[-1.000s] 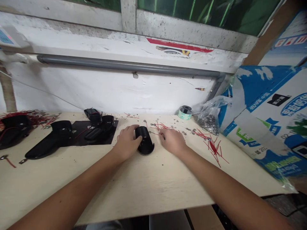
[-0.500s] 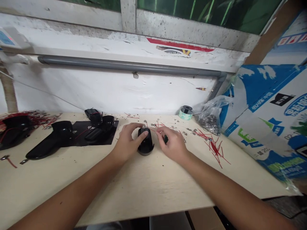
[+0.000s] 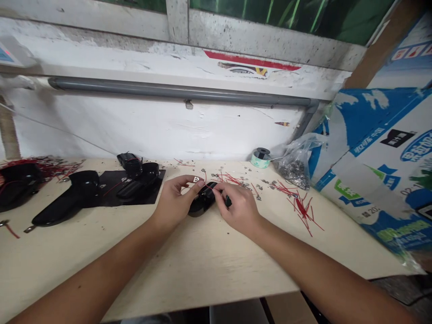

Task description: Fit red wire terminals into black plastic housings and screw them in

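Between the thumb and index finger of my left hand point(image 3: 177, 198) is a small metal contact tab point(image 3: 196, 179). A thin red wire point(image 3: 209, 186) runs from beside it to my right hand point(image 3: 240, 203), whose fingertips pinch it. Something small and dark green point(image 3: 228, 201) shows in the curl of my right fingers; its kind is hidden. Below both hands a black plastic shell point(image 3: 200, 204) lies slanted on the table, partly covered by my left thumb and right fingertips.
Several black plastic housings point(image 3: 65, 200) lie at left, some on a dark sheet point(image 3: 110, 198). Red wires point(image 3: 302, 209) and metal tabs scatter at right, near a tape roll point(image 3: 260, 158) and a clear bag of metal parts point(image 3: 293, 166). A printed carton point(image 3: 374, 157) borders the right side.
The black shell has turned from upright to slanting right. My left thumb has shifted up to the metal tab, and my right hand has come slightly left, closer to my left hand.
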`<state>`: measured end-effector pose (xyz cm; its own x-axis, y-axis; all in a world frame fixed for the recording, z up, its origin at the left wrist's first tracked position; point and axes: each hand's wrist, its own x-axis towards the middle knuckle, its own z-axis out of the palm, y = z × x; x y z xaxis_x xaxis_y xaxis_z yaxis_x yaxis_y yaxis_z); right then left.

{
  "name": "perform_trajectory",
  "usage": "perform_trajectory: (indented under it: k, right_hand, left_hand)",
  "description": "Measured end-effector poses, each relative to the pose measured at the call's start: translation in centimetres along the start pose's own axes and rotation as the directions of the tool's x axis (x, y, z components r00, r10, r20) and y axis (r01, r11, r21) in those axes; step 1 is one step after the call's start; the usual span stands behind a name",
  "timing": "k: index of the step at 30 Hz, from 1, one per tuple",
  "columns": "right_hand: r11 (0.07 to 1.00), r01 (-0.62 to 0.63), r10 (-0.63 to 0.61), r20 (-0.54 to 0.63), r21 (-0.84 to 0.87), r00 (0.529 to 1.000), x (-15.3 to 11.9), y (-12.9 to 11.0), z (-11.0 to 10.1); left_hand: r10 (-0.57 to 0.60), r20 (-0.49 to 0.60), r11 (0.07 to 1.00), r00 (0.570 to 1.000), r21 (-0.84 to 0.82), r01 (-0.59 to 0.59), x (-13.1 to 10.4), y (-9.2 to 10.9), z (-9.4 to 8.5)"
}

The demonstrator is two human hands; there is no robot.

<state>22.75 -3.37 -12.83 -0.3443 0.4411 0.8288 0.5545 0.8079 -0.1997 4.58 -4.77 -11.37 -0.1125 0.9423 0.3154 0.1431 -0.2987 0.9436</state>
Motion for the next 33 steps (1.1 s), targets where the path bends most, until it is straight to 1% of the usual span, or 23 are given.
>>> perform_trajectory:
  k: [2,3,5,7,8,9,11,13,15,17,21,23,25,27,29,33]
  right_hand:
    - [0.999,-0.016,0.016,0.018,0.029,1.000,0.0,-0.2,-0.1]
    - [0.997,-0.055,0.053,0.034,0.059,0.998,-0.1,-0.4,-0.2]
    - [0.971,-0.193,0.184,0.079,0.141,0.980,-0.1,-0.6,-0.5]
    - [0.909,-0.332,0.307,0.132,0.251,0.942,0.0,-0.6,-0.7]
    - [0.875,-0.374,0.343,0.153,0.306,0.927,0.0,-0.5,-0.7]
    - [0.848,-0.392,0.356,0.164,0.356,0.920,0.0,-0.4,-0.8]
    - [0.814,-0.393,0.365,0.151,0.427,0.919,0.1,-0.2,-0.7]
    - [0.788,-0.415,0.405,0.125,0.455,0.906,0.2,0.0,-0.7]
    - [0.748,-0.464,0.468,0.118,0.475,0.876,0.3,0.1,-0.6]
    - [0.694,-0.504,0.513,0.138,0.514,0.847,0.4,0.2,-0.5]
    - [0.566,-0.523,0.534,0.200,0.637,0.822,0.5,0.4,0.1]
    - [0.493,-0.538,0.523,0.261,0.684,0.811,0.7,0.6,0.3]
    - [0.433,-0.557,0.507,0.319,0.709,0.801,0.9,0.6,0.4]
    - [0.405,-0.575,0.485,0.366,0.711,0.794,1.2,0.4,0.3]
    - [0.399,-0.593,0.463,0.405,0.699,0.788,1.3,0.1,0.1]
    - [0.369,-0.617,0.445,0.452,0.695,0.774,1.1,-0.2,0.1]
  left_hand:
    - [0.001,0.017,0.999,1.000,-0.046,0.000,0.0,0.0,0.0]
    - [-0.002,0.021,0.997,1.000,-0.079,0.003,0.0,0.1,0.0]
    - [-0.011,0.027,0.989,1.000,-0.146,0.015,0.0,0.2,0.0]
    - [-0.019,0.021,0.984,1.000,-0.179,0.023,0.1,0.2,0.0]
    - [-0.019,0.017,0.985,1.000,-0.170,0.022,0.1,0.2,0.0]
    - [-0.014,0.012,0.988,1.000,-0.151,0.016,0.1,0.2,0.0]
    - [0.004,-0.004,0.995,1.000,-0.104,-0.005,0.2,0.2,-0.1]
    - [0.003,-0.017,0.998,1.000,-0.062,-0.004,0.2,0.2,-0.1]
    - [-0.015,-0.024,0.999,1.000,-0.029,0.014,0.1,0.2,-0.1]
    - [-0.017,-0.009,1.000,1.000,0.019,0.018,-0.1,0.2,-0.1]
    - [0.031,0.092,0.985,0.995,0.166,-0.046,-0.5,0.4,-0.2]
    - [0.045,0.139,0.969,0.989,0.236,-0.077,-0.6,0.6,-0.1]
    - [0.055,0.157,0.948,0.986,0.301,-0.101,-0.7,0.7,0.0]
    - [0.065,0.159,0.930,0.985,0.349,-0.117,-0.8,0.7,0.0]
    - [0.068,0.170,0.918,0.983,0.374,-0.128,-0.9,0.7,0.1]
    - [0.071,0.248,0.915,0.966,0.369,-0.162,-1.0,0.7,0.2]
